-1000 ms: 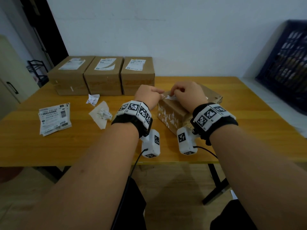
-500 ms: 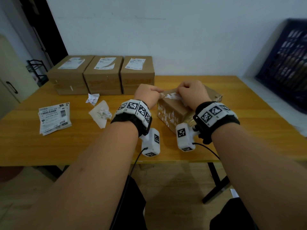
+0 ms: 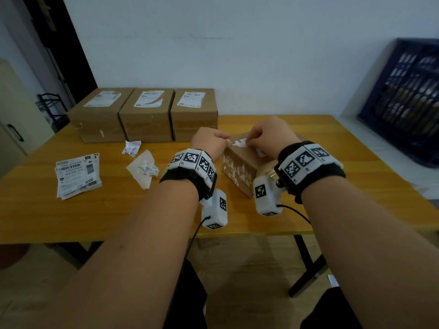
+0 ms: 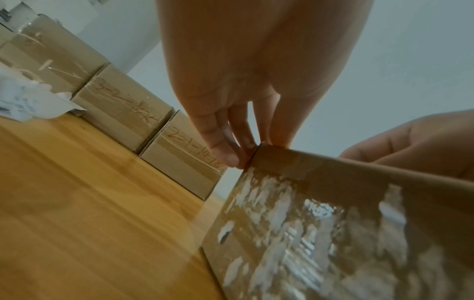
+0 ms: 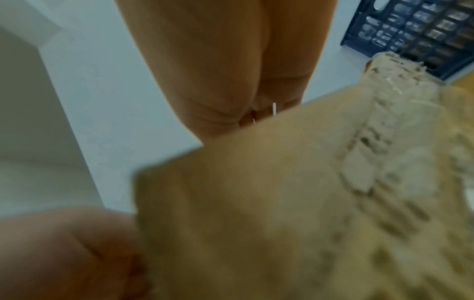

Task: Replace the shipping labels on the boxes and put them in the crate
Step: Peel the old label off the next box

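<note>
Cardboard box (image 3: pixel 240 167) at frame centre — left hand (image 3: pixel 209 143) gripped its corner to steady it while right hand (image 3: pixel 270 136) pinched the torn label (image 3: pixel 238 143) to peel it.

Brown cardboard box (image 3: pixel 240 162) with torn white label remnants (image 3: pixel 238 143) sits at tabletop center; blue crate (image 3: pixel 403 100) at 2 o'clock.

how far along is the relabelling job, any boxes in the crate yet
Early on. Done: none, going by what shows; the crate sits off to the right, its contents unclear. In hand: the left hand steadies the near box while the right hand peels its torn label. Left: three boxes at the back bear labels; a stack of labels waits.
</note>
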{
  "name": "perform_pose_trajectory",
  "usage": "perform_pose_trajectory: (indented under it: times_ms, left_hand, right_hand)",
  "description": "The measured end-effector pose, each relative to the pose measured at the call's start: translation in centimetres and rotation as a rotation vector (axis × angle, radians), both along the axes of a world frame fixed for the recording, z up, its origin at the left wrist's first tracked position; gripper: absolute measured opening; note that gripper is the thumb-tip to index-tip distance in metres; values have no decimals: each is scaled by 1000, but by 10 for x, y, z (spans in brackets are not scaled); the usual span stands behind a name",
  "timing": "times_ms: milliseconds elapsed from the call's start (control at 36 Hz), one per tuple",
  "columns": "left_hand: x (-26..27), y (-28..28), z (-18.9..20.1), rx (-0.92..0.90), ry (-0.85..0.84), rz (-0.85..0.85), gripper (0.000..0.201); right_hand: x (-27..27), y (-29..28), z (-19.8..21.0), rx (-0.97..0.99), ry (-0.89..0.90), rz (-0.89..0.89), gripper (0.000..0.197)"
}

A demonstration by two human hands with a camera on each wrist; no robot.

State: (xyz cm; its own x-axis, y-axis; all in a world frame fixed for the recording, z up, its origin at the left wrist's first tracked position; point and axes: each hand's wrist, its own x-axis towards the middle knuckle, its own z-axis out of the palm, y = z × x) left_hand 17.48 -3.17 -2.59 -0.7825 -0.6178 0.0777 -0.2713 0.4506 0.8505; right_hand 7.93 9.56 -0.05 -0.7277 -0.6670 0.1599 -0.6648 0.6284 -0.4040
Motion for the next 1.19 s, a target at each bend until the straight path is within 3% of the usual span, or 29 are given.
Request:
perform_pose_trajectory:
  times_ms: [278,361,694,861,972,1056,1194]
  left_hand:
    - [0,0,1,-42,-16,5,24]
    - [0,0,2,-56,-25,2,24]
    - [0,1,0,-61,-16,21,24]
    - [2,2,-2,-131,-17,11,26]
    - [4,1,1,-83,-46,-19,25]
    - [8,-2,5,-46,-70,-27,24]
    - [11,0,8,-53,-50,-50,30]
  right_hand:
    - [0,-8,-14,106,152,-47,23]
    - [-5,-7,-19,63,113,-101,25]
    - [-14,14,-24,-464,-93,-343,16]
    - [-7,22,-17,-668,-200,-298,9]
    - [3,24,-7,-747,-320,-211,11]
    - [4,19,-3,-702,-301,-199,17]
    - [3,9,-5,-407,-140,-243,23]
